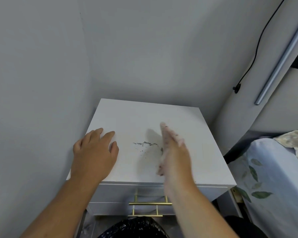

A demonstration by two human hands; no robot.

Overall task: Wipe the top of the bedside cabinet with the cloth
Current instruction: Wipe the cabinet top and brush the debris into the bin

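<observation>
White cabinet (127,117) in corner, top mostly bare. Left hand (95,152) flat on top near left-front edge, fingers spread, holding nothing. Right hand (174,152) blurry, edge-on over middle-right of top, fingers straight out. Looks like whitish cloth (163,140) with dark specks against palm, but can't tell how it's gripped. Grey crumbs/smear (144,144) on top just left of right hand. Black bag (136,228) below drawer handles (150,203). Bed (273,177) at right.

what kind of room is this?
Probably a bedroom corner: a white bedside cabinet with brass drawer handles stands against the walls, and a bed with leaf-print bedding sits right beside it.
</observation>
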